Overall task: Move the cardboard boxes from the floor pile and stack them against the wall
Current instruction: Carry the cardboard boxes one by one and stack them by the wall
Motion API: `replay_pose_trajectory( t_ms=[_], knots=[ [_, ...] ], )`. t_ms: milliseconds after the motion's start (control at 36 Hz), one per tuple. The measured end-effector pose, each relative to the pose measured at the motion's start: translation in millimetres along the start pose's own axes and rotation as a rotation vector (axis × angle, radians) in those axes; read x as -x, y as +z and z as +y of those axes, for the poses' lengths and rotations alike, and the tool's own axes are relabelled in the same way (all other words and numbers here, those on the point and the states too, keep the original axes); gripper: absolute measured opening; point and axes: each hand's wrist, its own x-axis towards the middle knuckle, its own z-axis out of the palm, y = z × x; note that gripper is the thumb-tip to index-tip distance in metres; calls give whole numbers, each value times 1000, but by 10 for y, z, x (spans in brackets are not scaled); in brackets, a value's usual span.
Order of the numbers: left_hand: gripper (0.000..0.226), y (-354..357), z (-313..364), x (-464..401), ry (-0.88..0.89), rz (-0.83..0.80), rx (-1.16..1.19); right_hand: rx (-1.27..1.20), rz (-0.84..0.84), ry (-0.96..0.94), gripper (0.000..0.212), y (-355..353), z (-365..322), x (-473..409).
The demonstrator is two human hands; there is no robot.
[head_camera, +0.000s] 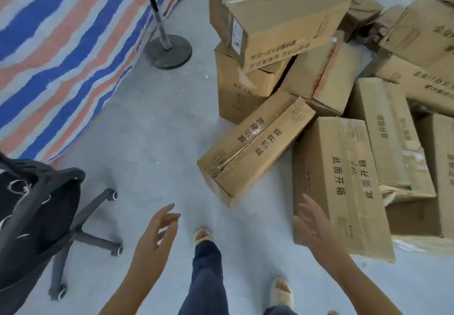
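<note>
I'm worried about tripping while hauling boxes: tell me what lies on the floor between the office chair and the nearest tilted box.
In the head view, only bare grey floor lies between the office chair and the tilted box; the left hand hovers above it.

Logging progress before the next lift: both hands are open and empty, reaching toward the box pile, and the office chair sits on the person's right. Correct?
Not quite. The head view shows the office chair on the person's left. The left hand and right hand are indeed open and empty, reaching toward the box pile.
</note>
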Motion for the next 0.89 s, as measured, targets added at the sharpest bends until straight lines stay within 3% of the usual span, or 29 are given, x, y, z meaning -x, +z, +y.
replay_pose_trajectory(
  t_ms=[56,139,222,389,556,694,806,889],
  knots=[
    [39,-139,-50,-460,-28,-105,-74,2,-8,87,91,185,-42,-194],
    [33,-261,-150,-1163,-64,-253,-199,59,-15,157,63,476,-37,-481],
    [26,-196,-283,-1831,-92,-373,-299,17,20,236,56,726,63,-833],
    [40,393,-1042,-3131,-109,-443,-461,-192,42,435,48,1456,639,-1794],
    [58,1202,-1782,-3924,-249,-344,-268,-397,114,534,70,2268,1250,-2585],
    [31,1490,-2091,-4045,-261,-234,-18,-508,86,507,69,2582,1531,-2824],
    [44,1407,-2224,-4037,-356,-382,158,-553,51,452,77,2601,1617,-2880],
    [31,1435,-2146,-3956,-345,-441,138,-604,20,474,92,2538,1630,-2850]
  ],
)
